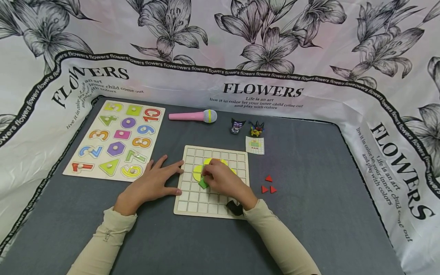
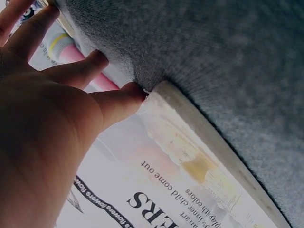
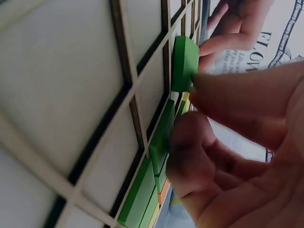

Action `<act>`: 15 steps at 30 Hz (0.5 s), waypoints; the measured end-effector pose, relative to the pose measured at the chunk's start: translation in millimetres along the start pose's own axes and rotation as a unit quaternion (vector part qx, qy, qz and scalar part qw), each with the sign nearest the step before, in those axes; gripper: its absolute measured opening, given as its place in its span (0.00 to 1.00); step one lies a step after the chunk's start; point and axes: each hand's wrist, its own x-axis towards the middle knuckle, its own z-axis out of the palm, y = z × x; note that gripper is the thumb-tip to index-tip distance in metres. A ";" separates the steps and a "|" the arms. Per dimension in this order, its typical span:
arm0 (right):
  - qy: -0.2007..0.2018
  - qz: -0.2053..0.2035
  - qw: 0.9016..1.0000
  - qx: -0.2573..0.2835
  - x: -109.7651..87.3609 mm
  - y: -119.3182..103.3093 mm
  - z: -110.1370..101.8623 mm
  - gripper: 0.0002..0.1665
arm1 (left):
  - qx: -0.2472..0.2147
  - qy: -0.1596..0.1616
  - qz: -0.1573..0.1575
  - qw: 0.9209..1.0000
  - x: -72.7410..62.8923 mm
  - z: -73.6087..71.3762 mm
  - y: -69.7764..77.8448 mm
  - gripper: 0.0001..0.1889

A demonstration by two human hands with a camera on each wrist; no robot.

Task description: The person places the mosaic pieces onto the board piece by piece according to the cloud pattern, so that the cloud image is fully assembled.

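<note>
A wooden grid board (image 1: 187, 206) lies on the dark grey tabletop, with round yellow pieces (image 1: 197, 173) in its upper middle. My right hand (image 1: 225, 181) is over the board. Between its thumb and fingers it pinches a green square tile (image 3: 184, 64), tilted above the grid cells. More green tiles (image 3: 137, 194) sit in cells beside those fingers in the right wrist view; in the head view the hand hides them. My left hand (image 1: 151, 185) has its fingers spread, fingertips at the board's left edge, and holds nothing.
Three red triangles (image 1: 268, 178) lie right of the board. A small pattern card (image 1: 254, 145) is behind it, near two figurines (image 1: 236, 126). At the back lies a pink toy microphone (image 1: 187, 116). A number-and-shape puzzle board (image 1: 110, 130) lies at left, close to my left hand.
</note>
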 end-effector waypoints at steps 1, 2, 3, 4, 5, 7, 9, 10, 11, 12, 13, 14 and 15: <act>-0.009 0.001 1.000 0.001 -1.0 -0.1 -0.4 0.05 | 0.000 0.000 0.000 1.000 -0.1 0.1 0.1 0.34; -0.017 0.002 1.000 0.002 -1.8 0.3 -0.5 0.05 | 0.001 0.000 0.000 1.000 0.0 0.2 -0.1 0.34; -0.023 0.000 1.000 0.003 -2.5 0.2 -0.8 0.05 | 0.001 0.000 -0.001 1.000 0.2 0.5 -0.4 0.34; -0.028 -0.001 1.000 0.004 -3.1 0.2 -1.1 0.06 | 0.001 0.001 -0.001 1.000 0.2 0.5 -0.5 0.34; -0.031 -0.002 1.000 0.005 -3.5 0.2 -1.4 0.05 | 0.001 0.002 0.000 1.000 0.4 0.4 -0.6 0.35; -0.033 -0.007 0.999 0.002 -3.1 0.4 -1.8 0.04 | 0.000 0.002 -0.002 1.000 0.5 0.3 -1.1 0.35; -0.037 -0.009 0.999 0.003 -2.4 0.2 -2.5 0.04 | 0.000 0.002 -0.001 1.000 0.4 0.4 -1.4 0.35; -0.041 -0.010 0.999 0.002 -2.2 0.6 -2.8 0.04 | -0.001 0.002 -0.001 1.000 0.2 0.5 -1.4 0.35; -0.044 -0.012 0.999 0.002 -2.2 1.2 -2.8 0.04 | -0.002 0.002 -0.001 1.000 0.3 0.7 -1.7 0.35; -0.047 -0.013 0.999 0.003 -2.2 1.8 -2.7 0.04 | -0.002 0.001 -0.001 1.000 0.2 1.1 -2.1 0.34; -0.051 -0.015 0.999 0.002 -2.3 2.4 -2.6 0.04 | -0.002 0.001 -0.001 1.000 0.3 1.3 -2.3 0.35; -0.054 -0.016 0.998 0.002 -2.5 3.0 -2.5 0.05 | -0.001 0.001 -0.002 1.000 0.3 1.2 -2.4 0.35; -0.056 -0.017 0.998 0.002 -2.5 3.4 -2.7 0.05 | -0.001 0.001 -0.002 1.000 0.3 1.2 -2.6 0.36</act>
